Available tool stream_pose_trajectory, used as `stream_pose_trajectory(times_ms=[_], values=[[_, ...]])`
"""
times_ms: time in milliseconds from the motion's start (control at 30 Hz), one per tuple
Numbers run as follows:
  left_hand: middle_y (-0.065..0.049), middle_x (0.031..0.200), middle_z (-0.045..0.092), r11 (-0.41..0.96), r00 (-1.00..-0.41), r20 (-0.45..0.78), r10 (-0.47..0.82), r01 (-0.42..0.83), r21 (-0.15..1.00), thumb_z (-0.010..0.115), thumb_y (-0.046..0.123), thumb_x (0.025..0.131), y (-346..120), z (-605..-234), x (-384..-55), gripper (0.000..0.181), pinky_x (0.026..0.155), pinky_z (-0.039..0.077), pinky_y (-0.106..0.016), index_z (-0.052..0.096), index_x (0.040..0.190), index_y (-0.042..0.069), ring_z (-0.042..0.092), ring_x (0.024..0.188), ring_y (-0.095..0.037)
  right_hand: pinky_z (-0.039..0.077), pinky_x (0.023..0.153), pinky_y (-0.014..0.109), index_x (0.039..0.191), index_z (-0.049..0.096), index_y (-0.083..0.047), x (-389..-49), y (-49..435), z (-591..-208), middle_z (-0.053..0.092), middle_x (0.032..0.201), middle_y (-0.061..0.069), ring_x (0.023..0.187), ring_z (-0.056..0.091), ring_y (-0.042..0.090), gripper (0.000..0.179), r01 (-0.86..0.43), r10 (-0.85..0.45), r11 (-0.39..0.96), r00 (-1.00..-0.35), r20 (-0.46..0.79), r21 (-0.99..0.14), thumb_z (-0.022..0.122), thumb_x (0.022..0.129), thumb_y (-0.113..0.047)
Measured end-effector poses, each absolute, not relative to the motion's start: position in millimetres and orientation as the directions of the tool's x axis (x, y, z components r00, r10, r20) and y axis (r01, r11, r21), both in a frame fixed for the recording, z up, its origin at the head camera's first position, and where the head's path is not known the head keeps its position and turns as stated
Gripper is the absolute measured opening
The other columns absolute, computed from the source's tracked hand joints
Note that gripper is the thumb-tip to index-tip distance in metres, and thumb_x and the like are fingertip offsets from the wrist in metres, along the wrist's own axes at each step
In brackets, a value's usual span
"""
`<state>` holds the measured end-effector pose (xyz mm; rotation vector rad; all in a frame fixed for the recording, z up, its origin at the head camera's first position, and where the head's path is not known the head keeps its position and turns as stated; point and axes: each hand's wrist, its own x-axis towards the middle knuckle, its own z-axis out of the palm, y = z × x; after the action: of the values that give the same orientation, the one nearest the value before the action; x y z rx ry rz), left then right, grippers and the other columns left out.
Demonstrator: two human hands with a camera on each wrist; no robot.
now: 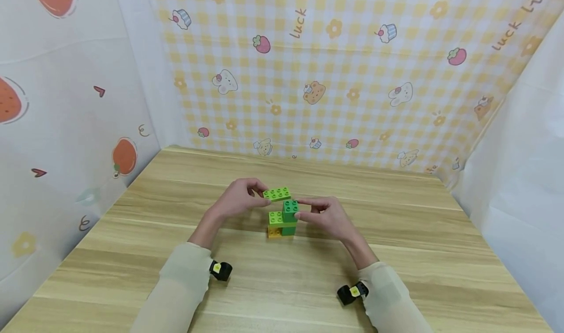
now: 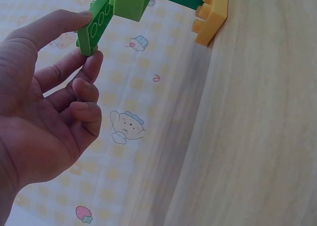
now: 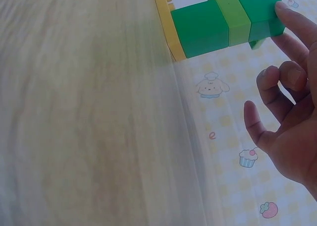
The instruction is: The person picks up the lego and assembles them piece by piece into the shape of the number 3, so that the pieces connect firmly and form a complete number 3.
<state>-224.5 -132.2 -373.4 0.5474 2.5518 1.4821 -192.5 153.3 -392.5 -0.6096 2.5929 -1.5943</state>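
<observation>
A small stack of toy building bricks stands on the table. Its base is a yellow brick, which carries a dark green brick at the right end. Across that lies a light green brick, topped at the right by another dark green brick. My right hand pinches this upper dark green brick between thumb and forefinger, other fingers loosely bent. My left hand pinches one end of a separate light green brick, held tilted behind and above the stack in the left wrist view.
The wood-grain table reaches to a patterned cloth backdrop. White cloths hang at the left and right. A black wrist camera sits at the left cuff, another black camera at the right.
</observation>
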Motion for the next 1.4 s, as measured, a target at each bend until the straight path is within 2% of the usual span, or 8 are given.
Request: stream_pose_trajectory(times_ms=[533, 1100, 1400], values=[[-0.006, 0.097, 0.068, 0.375, -0.902, 0.074, 0.425, 0.25, 0.893, 0.082, 0.022, 0.09, -133.6, -363.6, -221.8, 0.026, 0.07, 0.048, -0.029, 0.074, 0.112, 0.009, 0.058, 0.084, -0.021, 0.029, 0.054, 0.023, 0.126, 0.079, -0.016, -192.9, 152.8, -390.4, 0.045, 0.065, -0.002, 0.06, 0.039, 0.011, 0.036, -0.3, -0.347, 0.394, -0.924, 0.162, -0.869, 0.084, 0.091, -0.025], [-0.004, 0.091, 0.059, 0.314, -0.861, 0.089, 0.502, 0.277, 0.908, 0.081, 0.015, 0.089, -130.8, -356.1, -217.7, 0.025, 0.068, 0.043, -0.028, 0.072, 0.111, 0.007, 0.051, 0.082, -0.022, 0.03, 0.054, 0.024, 0.126, 0.079, -0.017, -193.4, 153.4, -393.2, 0.046, 0.064, -0.001, 0.059, 0.04, 0.012, 0.037, -0.301, -0.342, 0.391, -0.925, 0.166, -0.869, 0.084, 0.091, -0.026], [-0.005, 0.098, 0.062, 0.306, -0.837, 0.084, 0.54, 0.288, 0.907, 0.082, 0.016, 0.088, -129.6, -360.0, -218.3, 0.028, 0.073, 0.044, -0.03, 0.071, 0.112, 0.007, 0.052, 0.088, -0.023, 0.03, 0.055, 0.023, 0.127, 0.078, -0.014, -192.8, 152.4, -392.6, 0.047, 0.065, -0.001, 0.059, 0.04, 0.011, 0.038, -0.303, -0.35, 0.372, -0.921, 0.17, -0.878, 0.084, 0.091, -0.024]])
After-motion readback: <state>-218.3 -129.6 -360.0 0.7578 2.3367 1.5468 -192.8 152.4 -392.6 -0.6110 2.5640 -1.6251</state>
